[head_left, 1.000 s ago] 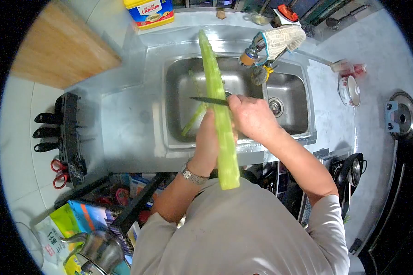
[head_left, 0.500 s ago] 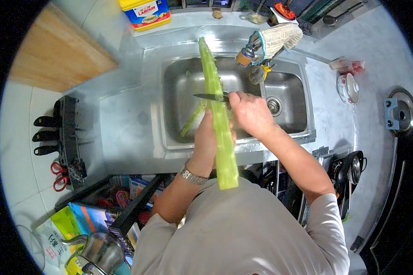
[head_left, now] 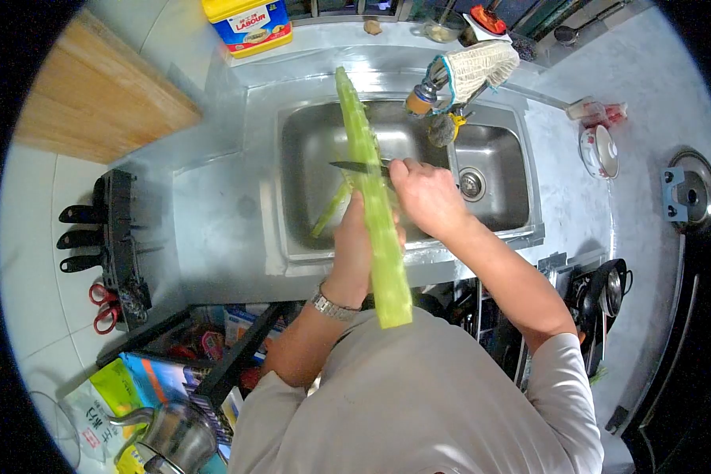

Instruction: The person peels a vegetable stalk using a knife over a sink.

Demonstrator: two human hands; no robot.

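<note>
A long, pale green celtuce stem [head_left: 381, 229] slants over the sink, its thin end pointing away and its thick cut end near my shirt. My left hand [head_left: 351, 246] is wrapped around its middle from below, so most of those fingers are hidden behind it. In my right hand [head_left: 423, 193], closed on the handle, is a knife [head_left: 351, 167] whose dark blade lies across the stem just above my left hand. A strip of green peel [head_left: 332, 207] hangs left of the stem over the basin.
The steel double sink [head_left: 286, 158] lies beneath my hands. Its tap [head_left: 422, 96] and a cloth [head_left: 482, 67] are at the back right. A knife rack [head_left: 118, 237] and red scissors [head_left: 105, 308] are on the left, below a wooden board [head_left: 103, 87]. A kettle [head_left: 183, 434] stands lower left.
The stem's thin end has shifted slightly left, and the knife and my right hand have moved a little left with it. Both hands keep their hold.
</note>
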